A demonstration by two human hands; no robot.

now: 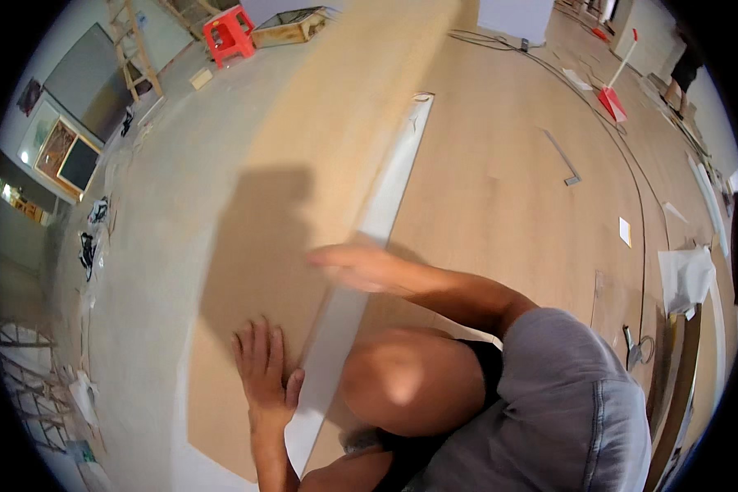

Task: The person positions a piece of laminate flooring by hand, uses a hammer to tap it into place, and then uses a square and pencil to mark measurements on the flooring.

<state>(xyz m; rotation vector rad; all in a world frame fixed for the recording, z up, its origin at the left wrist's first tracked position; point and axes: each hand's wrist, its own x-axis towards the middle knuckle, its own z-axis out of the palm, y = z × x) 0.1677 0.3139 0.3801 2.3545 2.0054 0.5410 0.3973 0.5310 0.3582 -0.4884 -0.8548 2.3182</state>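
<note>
A long light wood-look board (287, 238) lies over the grey floor, running away from me. My left hand (261, 369) lies flat on its near part, fingers spread, holding nothing. Along the board's right side runs a white strip (402, 176), between it and wood-look flooring (484, 197). My right hand (357, 266) is over the board's right edge and the strip, pointing left. Motion blur smears its fingers, and I cannot tell whether it touches the board. My bent knee (414, 381) is just right of the strip.
An L-shaped square (564, 160) lies on the flooring to the right, near a long dark cable (623, 148). Scissors (635, 348) and a white sheet (685, 279) are further right. A red stool (228, 37), a red dustpan (612, 102) and another person (682, 74) are far off.
</note>
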